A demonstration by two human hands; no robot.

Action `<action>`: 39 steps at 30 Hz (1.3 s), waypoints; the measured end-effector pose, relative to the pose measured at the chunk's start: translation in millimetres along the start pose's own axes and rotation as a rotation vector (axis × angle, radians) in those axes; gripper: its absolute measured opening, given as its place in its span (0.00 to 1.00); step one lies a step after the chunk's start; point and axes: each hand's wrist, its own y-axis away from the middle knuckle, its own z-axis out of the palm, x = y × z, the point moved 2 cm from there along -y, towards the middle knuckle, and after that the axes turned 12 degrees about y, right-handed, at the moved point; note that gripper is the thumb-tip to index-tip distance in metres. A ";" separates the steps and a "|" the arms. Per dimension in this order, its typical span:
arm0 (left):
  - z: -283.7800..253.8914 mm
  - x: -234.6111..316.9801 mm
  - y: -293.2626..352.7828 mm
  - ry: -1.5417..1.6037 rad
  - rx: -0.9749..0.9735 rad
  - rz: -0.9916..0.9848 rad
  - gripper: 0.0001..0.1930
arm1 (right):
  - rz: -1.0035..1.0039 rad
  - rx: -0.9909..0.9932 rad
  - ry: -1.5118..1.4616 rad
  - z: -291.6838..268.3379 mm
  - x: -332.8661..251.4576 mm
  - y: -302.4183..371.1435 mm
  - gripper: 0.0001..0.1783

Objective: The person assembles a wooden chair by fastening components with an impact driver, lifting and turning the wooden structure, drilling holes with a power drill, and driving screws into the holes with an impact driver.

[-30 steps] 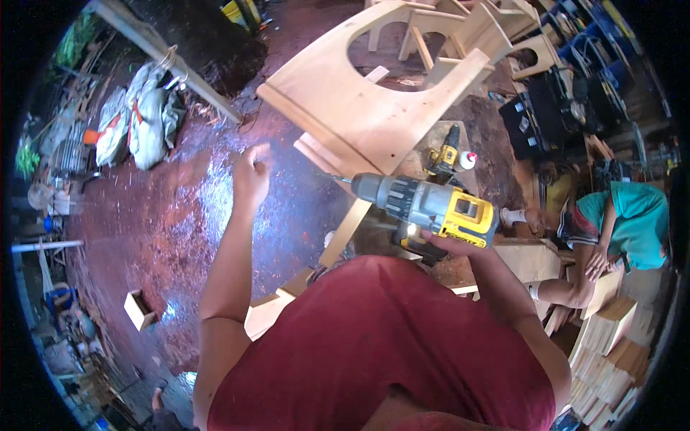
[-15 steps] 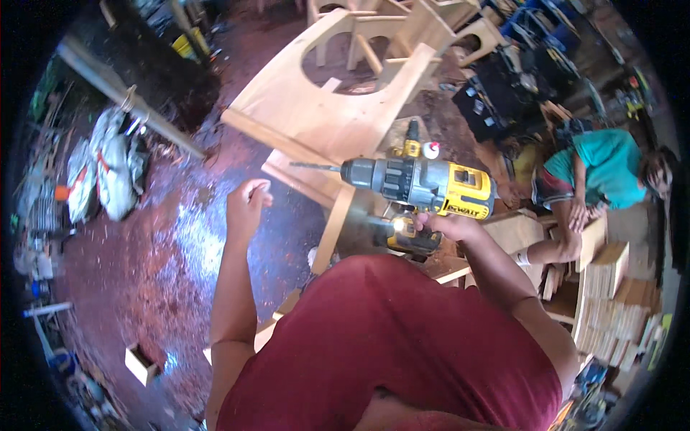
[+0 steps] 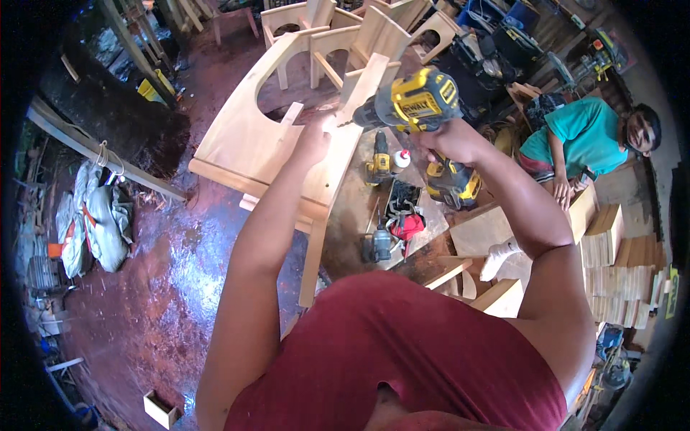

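My right hand (image 3: 456, 140) is wrapped round the handle of a yellow and black cordless drill (image 3: 417, 100), its battery below the grip. The drill points left, its bit at a pale wooden board of a chair-like frame. That frame has a wide panel (image 3: 237, 136) with a large rounded cutout. Close to the bit's tip, my left hand (image 3: 316, 144) is closed against the wood. Glare from the drill's light washes out its fingertips, so I cannot make out what they hold.
Below the frame lie a second yellow drill (image 3: 379, 158), a white bottle with a red cap (image 3: 402, 158) and a grey-blue driver (image 3: 377, 244). A person in a teal shirt (image 3: 589, 136) sits at right beside stacked wooden pieces (image 3: 622, 276). Whitish sacks (image 3: 104, 223) stand left near a leaning pole (image 3: 108, 154).
The drill in my right hand has moved up and away from me, its bit now at the wood. My left hand has gone from open air rightward and up to the frame.
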 end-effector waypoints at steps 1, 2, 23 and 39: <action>7.8 -3.9 -7.6 -0.014 -0.056 0.018 0.24 | -0.029 0.010 0.044 -4.1 -0.6 -6.2 0.11; 13.8 -10.9 -4.6 -0.020 -0.101 -0.116 0.22 | 0.015 -0.082 0.064 -8.5 5.9 -15.5 0.11; 19.4 17.7 -4.1 -0.109 -0.034 0.032 0.19 | 0.063 -0.262 0.288 -34.3 -34.8 -58.9 0.10; -23.4 126.6 -91.0 1.070 -0.071 0.311 0.37 | 0.164 -0.385 0.368 -47.8 -38.0 -99.1 0.11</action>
